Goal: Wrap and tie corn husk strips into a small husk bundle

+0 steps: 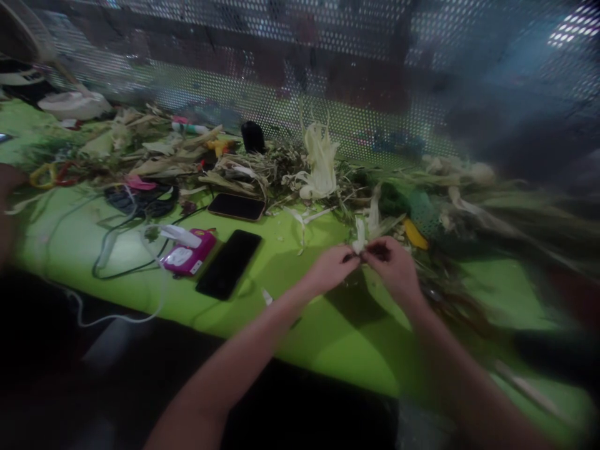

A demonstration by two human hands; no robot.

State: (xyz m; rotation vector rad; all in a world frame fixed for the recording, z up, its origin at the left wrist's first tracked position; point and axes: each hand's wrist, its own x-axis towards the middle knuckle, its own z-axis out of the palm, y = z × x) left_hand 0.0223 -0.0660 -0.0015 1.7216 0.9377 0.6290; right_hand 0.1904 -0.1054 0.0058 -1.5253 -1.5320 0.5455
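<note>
Over the green table, my left hand (334, 265) and my right hand (392, 265) meet with fingers closed in a pinch. Between their fingertips is a small piece of pale corn husk (359, 236), its upper end sticking up. The fingers hide its lower part. Just beyond my hands, a taller bundle of pale husks (321, 164) stands upright. Thin husk scraps (302, 222) lie on the table between that bundle and my left hand. A yellow object (415, 234) lies past my right hand.
The green table (173, 309) runs along a perforated metal screen (375, 106). Dried husks (154, 150) pile along the back. To the left lie two phones (229, 264), a magenta power socket (190, 251) with cables, and scissors (47, 175). A black object (253, 136) stands at the back.
</note>
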